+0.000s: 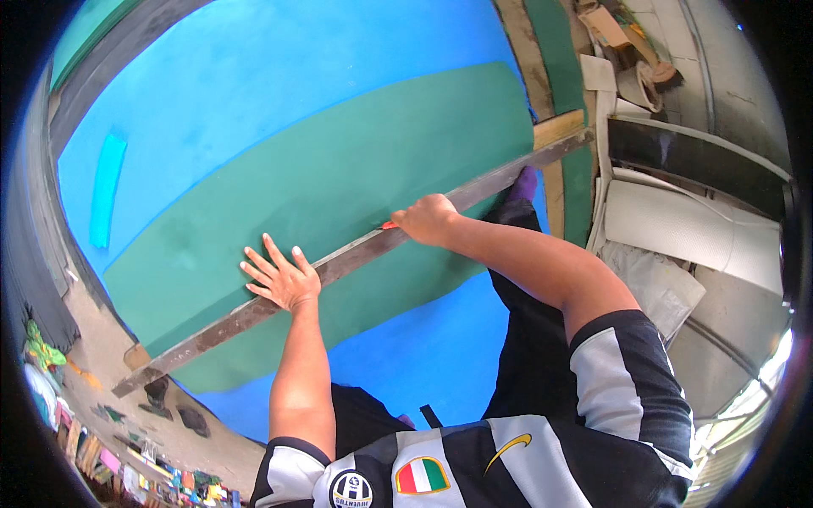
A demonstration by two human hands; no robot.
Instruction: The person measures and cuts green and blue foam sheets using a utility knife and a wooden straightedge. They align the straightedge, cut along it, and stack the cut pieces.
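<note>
A long dark metal straightedge lies slantwise across a green sheet, its two ends reaching past the sheet. My left hand is open, fingers spread on the green sheet just beyond the bar, with the heel of the hand at the bar. At the middle of the bar my right hand is closed around a small orange tool. Only the orange end shows, close to the bar's far edge; its kind is hidden by my fingers.
The green sheet rests on a larger blue sheet. A turquoise strip lies at the left. To the right are a wooden edge, white rolled material and a brush. Dark shoes and assorted clutter are at the lower left.
</note>
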